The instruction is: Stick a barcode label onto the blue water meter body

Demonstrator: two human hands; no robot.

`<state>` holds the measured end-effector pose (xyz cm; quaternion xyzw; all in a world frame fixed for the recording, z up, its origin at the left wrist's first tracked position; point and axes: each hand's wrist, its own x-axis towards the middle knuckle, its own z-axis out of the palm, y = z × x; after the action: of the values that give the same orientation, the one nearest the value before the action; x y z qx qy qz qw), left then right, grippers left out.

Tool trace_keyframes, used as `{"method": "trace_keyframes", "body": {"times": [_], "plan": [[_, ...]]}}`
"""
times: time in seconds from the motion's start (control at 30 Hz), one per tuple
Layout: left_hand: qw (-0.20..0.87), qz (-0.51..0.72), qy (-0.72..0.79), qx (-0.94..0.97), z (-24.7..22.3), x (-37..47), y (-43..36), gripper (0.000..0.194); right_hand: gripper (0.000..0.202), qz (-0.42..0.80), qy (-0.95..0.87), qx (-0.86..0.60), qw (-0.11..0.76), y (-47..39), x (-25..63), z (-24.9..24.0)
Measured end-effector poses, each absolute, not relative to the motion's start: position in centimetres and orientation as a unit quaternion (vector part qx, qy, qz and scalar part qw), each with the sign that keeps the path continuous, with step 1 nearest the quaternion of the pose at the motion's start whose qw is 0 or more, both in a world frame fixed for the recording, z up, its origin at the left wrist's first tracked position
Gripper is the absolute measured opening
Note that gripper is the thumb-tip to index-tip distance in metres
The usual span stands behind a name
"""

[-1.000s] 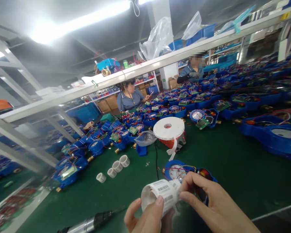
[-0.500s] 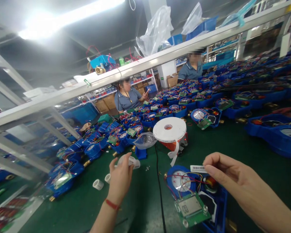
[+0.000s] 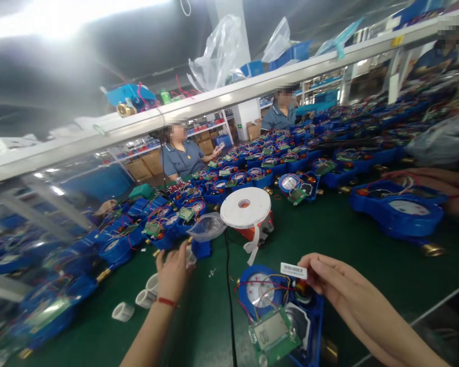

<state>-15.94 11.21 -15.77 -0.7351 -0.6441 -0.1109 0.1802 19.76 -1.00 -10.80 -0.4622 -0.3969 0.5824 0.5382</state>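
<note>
My right hand (image 3: 336, 285) pinches a small white barcode label (image 3: 294, 270) above an open blue water meter (image 3: 279, 316), which shows a white dial, coloured wires and a green circuit board with a display. My left hand (image 3: 173, 272), with a red cord on the wrist, reaches out to the left and holds a white label roll (image 3: 190, 256) down by a row of white roll cores (image 3: 147, 290) on the green mat. A large white tape reel (image 3: 245, 207) on a red stand sits behind the meter.
Several rows of blue meters (image 3: 252, 176) cover the green bench. Two people in blue shirts (image 3: 179, 153) work at the far side. A clear plastic bowl (image 3: 208, 227) and a black cable (image 3: 229, 295) lie near my hands. A metal shelf rail (image 3: 214, 102) crosses overhead.
My hands parted: the right peeled a barcode label off the roll and holds it over the meter, while the left carried the roll away to the left, down toward the roll cores.
</note>
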Motion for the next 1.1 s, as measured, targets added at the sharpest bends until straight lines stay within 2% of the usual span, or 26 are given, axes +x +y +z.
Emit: {"method": "trace_keyframes", "body": {"times": [0.13, 0.2, 0.23, 0.43, 0.6, 0.77, 0.97, 1.1], "plan": [[0.203, -0.227, -0.660, -0.686, -11.6, -12.0, 7.0, 0.036, 0.037, 0.573, -0.399, -0.457, 0.550, -0.9, 20.2, -11.1], [0.120, -0.370, -0.638, -0.665, -9.4, -9.2, 4.3, 0.030, 0.036, 0.569, -0.402, -0.457, 0.554, -0.9, 20.4, -11.4], [0.074, -0.405, -0.613, -0.674, -8.5, -7.7, 3.0, 0.030, 0.036, 0.569, -0.401, -0.455, 0.556, -1.0, 20.4, -11.4], [-0.151, -0.323, -0.528, -0.771, -7.0, 0.3, -0.1, 0.019, 0.038, 0.568, -0.419, -0.437, 0.558, -2.0, 20.5, -10.9], [-0.235, -0.300, -0.537, -0.753, -7.3, 3.8, -0.2, 0.019, 0.036, 0.550, -0.450, -0.431, 0.556, -2.8, 21.1, -11.1], [-0.263, -0.294, -0.533, -0.749, -7.1, 4.8, -0.9, 0.024, 0.036, 0.539, -0.453, -0.438, 0.559, -3.4, 21.7, -11.3], [-0.245, -0.297, -0.544, -0.746, -6.7, 5.7, -1.9, 0.029, 0.035, 0.534, -0.456, -0.433, 0.565, -3.7, 22.3, -11.4], [-0.227, -0.342, -0.561, -0.719, -6.2, 5.8, -3.0, 0.033, 0.034, 0.472, -0.469, -0.466, 0.583, -2.6, 23.2, -12.7]]}}
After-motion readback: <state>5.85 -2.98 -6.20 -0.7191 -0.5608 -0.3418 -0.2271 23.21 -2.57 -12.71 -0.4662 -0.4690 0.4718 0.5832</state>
